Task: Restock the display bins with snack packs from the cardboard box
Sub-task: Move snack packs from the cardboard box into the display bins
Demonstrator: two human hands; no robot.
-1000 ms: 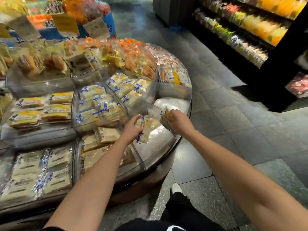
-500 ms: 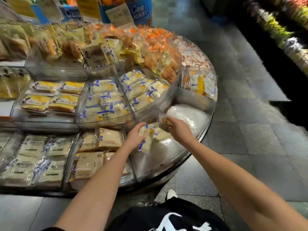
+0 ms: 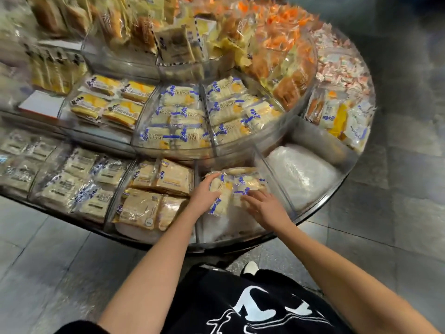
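A round, tiered display of clear plastic bins fills the head view. In a lower wedge-shaped bin (image 3: 228, 229) with a white bottom lie a few pale snack packs with blue print. My left hand (image 3: 204, 197) grips the left snack pack (image 3: 222, 196), fingers curled over its far edge. My right hand (image 3: 263, 207) lies with straight, spread fingers on the right snack pack (image 3: 248, 184), pressing it down. The front half of this bin shows bare white. No cardboard box is in view.
The bin to the right holds a white plastic bag (image 3: 301, 174). On the left, tan snack packs (image 3: 154, 189) fill the neighbouring bin. The upper tier carries blue-and-white packs (image 3: 183, 121) and orange bags (image 3: 279, 44). Grey floor tiles surround the stand; my shoe (image 3: 250, 267) is near its base.
Both hands have lowered the packs from above the rim into the lower bin. My right hand has let go and now lies flat on its pack. The camera has tilted down and closer.
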